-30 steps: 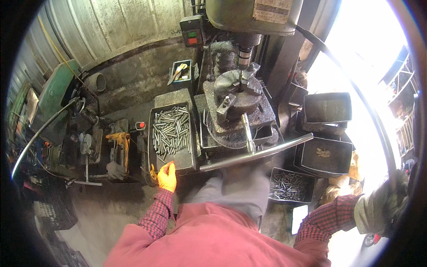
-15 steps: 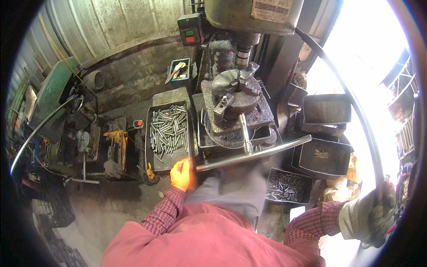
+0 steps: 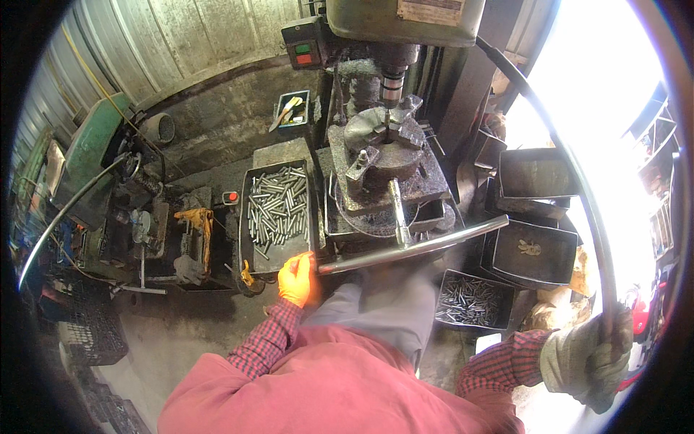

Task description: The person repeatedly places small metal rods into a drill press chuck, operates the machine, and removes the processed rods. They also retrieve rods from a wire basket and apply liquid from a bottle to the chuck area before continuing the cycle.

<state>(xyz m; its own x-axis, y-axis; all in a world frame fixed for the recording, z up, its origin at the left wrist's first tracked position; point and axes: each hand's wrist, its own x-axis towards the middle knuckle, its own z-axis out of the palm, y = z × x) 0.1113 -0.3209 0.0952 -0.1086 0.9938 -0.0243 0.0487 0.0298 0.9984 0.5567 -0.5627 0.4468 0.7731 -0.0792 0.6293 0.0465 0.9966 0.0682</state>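
Note:
My left hand (image 3: 296, 279), in an orange glove, is closed at the left end of a long steel bar handle (image 3: 426, 249), beside the near edge of a metal tray (image 3: 240, 217) of short metal pins (image 3: 278, 206). A rod joins this handle to the round jaw chuck (image 3: 387, 155) on the drill press table. Above the chuck hangs the drill spindle (image 3: 392, 85); whether its tip touches a workpiece cannot be made out. At far right my right hand (image 3: 589, 362), in a grey glove, grips the lower end of the long feed lever (image 3: 589, 195).
A switch box (image 3: 301, 45) with green and red buttons hangs beside the press head. Stacked metal bins (image 3: 535, 253) and another tray of pins (image 3: 473, 300) stand at right. Another machine (image 3: 90, 148) with a green cover is at left. A small tool tray (image 3: 293, 111) lies behind.
The view has shifted slightly. My right hand has moved a little inward and down with the feed lever. My left hand stays at the bar handle's end.

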